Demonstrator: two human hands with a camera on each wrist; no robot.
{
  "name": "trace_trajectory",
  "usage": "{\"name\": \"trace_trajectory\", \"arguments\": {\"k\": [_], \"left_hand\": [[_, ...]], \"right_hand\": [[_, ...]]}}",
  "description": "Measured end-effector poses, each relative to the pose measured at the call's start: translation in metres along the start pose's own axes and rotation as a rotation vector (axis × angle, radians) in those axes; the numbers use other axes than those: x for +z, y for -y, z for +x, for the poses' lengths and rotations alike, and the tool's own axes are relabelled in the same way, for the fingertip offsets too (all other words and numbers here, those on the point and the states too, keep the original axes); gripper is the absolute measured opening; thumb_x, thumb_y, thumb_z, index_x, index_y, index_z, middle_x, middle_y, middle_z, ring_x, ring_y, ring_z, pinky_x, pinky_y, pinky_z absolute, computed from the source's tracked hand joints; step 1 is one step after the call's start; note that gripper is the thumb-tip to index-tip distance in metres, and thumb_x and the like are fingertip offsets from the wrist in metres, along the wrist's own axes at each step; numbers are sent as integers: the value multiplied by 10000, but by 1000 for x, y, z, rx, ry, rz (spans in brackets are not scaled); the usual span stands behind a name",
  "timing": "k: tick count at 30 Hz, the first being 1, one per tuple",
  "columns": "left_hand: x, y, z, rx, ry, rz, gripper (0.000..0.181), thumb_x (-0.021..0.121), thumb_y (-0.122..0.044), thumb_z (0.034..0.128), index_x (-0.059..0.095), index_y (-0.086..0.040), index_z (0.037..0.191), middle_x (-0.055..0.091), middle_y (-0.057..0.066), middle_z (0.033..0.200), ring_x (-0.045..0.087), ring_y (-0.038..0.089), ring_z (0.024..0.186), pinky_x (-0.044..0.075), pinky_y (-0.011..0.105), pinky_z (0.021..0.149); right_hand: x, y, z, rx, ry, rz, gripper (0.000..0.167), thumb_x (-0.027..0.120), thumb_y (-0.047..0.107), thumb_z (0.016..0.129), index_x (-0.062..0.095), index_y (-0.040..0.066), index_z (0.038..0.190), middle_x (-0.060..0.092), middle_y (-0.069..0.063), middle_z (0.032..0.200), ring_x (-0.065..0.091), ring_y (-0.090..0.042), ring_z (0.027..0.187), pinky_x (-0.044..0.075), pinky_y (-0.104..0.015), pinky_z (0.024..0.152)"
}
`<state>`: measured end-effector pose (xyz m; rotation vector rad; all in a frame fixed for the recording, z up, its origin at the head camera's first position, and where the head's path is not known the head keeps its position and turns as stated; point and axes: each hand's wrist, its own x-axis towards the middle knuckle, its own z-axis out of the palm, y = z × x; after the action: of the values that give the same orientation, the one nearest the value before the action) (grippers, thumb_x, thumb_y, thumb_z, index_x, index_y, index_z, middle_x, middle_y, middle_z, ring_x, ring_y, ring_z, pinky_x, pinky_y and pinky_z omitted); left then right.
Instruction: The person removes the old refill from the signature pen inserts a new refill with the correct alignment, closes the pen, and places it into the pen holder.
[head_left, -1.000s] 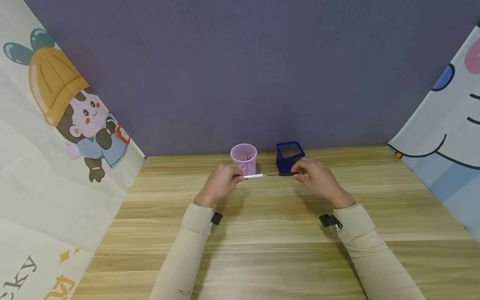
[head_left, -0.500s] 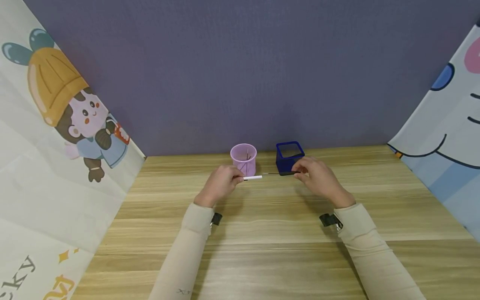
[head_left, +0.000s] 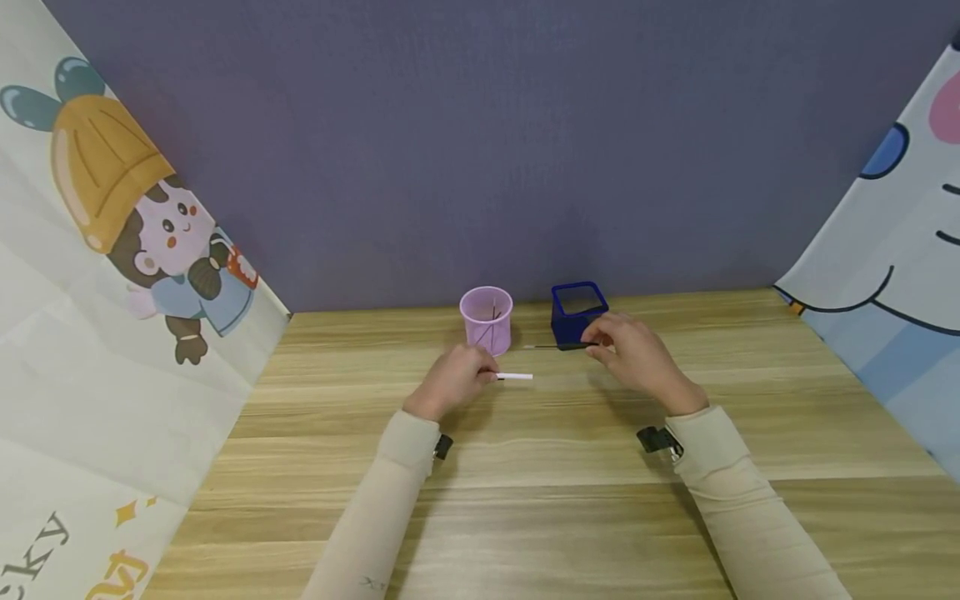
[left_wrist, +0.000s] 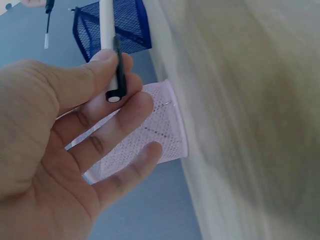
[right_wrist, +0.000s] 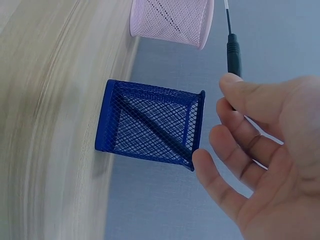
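Observation:
Thumb and fingers of the left hand (head_left: 455, 379) pinch a white tube (head_left: 516, 377) with a black clip, a white pen cap or barrel, in front of the pink mesh cup (head_left: 486, 321). The right hand (head_left: 636, 360) pinches a thin black-handled tool (right_wrist: 233, 55) with a slender shaft and pale tip, which points left toward the cup. Beside that hand stands the blue square mesh holder (right_wrist: 150, 125); a dark stick-shaped object shows slanting inside. In the left wrist view the cap's clip (left_wrist: 119, 65) lies along the fingertips. Tube and tool are apart.
Thin dark sticks lean inside the pink cup. Both containers stand at the back of the wooden table (head_left: 525, 500), close to a grey-blue wall (head_left: 487, 150). Printed cartoon sheets (head_left: 150, 192) hang on both sides.
The left hand has moved toward the person and slightly right with the white tube, away from the tool's tip. The right hand has barely moved.

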<state>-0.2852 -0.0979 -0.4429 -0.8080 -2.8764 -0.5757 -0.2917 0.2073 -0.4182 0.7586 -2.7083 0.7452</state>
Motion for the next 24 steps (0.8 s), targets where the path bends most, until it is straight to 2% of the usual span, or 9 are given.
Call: {"name": "trace_trajectory", "arguments": {"k": [6, 10, 18, 24], "left_hand": [[4, -1, -1, -41, 73, 10, 46, 766, -144, 906, 805, -149, 882, 766, -12, 882, 690, 178, 852, 577, 369, 816], [8, -1, -1, -47, 111, 24, 58, 782, -177, 896, 807, -169, 845, 762, -58, 848, 653, 149, 786, 553, 359, 769], [11, -2, -1, -80, 143, 29, 48, 798, -213, 883, 804, -206, 836, 734, -89, 799, 588, 127, 721, 520, 346, 719], [12, -2, -1, -76, 151, 30, 41, 832, -207, 852, 800, -203, 828, 725, -97, 786, 612, 100, 735, 538, 324, 730]], "right_hand": [[2, 1, 0, -14, -1, -5, 120, 748, 107, 931, 729, 70, 1044, 703, -69, 998, 620, -238, 899, 523, -405, 778], [3, 1, 0, -14, 3, -7, 107, 749, 109, 931, 730, 83, 1033, 698, -67, 995, 612, -233, 895, 518, -398, 770], [6, 3, 2, -22, -4, -7, 99, 760, 111, 920, 730, 83, 1010, 702, -65, 981, 621, -235, 893, 528, -396, 770], [8, 3, 2, -13, -1, -2, 98, 767, 113, 914, 731, 83, 1000, 698, -59, 954, 619, -231, 881, 524, -391, 758]]}}
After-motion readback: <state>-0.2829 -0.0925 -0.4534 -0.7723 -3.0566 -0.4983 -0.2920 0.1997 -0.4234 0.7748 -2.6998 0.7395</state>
